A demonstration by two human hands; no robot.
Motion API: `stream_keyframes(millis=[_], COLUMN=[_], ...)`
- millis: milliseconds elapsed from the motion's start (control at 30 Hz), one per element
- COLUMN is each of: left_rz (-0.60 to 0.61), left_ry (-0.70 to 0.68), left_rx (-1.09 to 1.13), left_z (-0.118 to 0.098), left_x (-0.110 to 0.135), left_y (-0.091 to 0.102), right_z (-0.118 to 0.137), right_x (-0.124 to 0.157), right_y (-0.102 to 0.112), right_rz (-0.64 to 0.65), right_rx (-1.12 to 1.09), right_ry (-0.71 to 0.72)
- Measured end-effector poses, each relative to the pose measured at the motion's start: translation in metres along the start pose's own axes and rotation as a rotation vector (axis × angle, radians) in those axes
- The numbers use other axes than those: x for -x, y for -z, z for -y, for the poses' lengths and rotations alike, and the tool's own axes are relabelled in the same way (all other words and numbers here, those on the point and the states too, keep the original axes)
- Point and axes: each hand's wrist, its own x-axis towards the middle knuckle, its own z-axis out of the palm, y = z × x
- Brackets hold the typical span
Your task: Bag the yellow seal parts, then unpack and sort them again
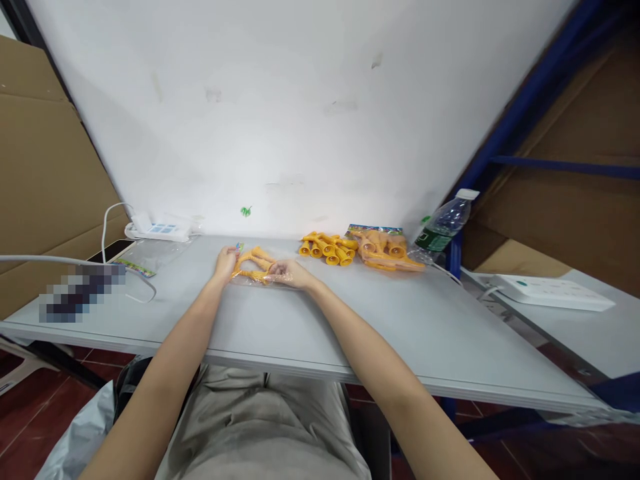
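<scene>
On the grey table in front of me lies a clear plastic bag (245, 281) with yellow plastic horns (261, 257) in it. My left hand (226, 265) grips the left end of the bag, beside a small printed label (239, 247). My right hand (291, 273) is at the bag's right end, fingers curled around the end of a yellow horn, with film around the hand. Whether its fingertips are fully inside the bag is hard to tell. To the right lies a loose pile of several yellow horns (331, 248). Beside it is a filled bag of yellow horns (384, 249) with a printed header.
A water bottle (444, 223) leans at the back right by a blue frame post. White power strips stand left (163, 231) and right (555, 292). A phone (114, 251), a flat bag with a printed header (150, 257) and a white cable (145, 280) lie left.
</scene>
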Motion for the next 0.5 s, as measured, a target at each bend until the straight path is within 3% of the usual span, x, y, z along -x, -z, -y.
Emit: stream_keyframes(millis=[200,400,500], left_rz=[0.068,0.158,0.182], left_ry=[-0.211,-0.322,-0.352], left_rx=[-0.349,-0.492,-0.497], left_z=[0.012,0.022,0.025], left_x=[-0.003,-0.009,-0.012], left_y=[-0.001,0.002,0.003], right_z=[0.003,0.009,0.010], right_x=[0.002,0.005,0.005], right_y=[-0.005,0.001,0.003], right_rz=[-0.177,-0.035,-0.066], right_rx=[-0.090,-0.204,-0.214], right_ry=[-0.131,-0.252,-0.298])
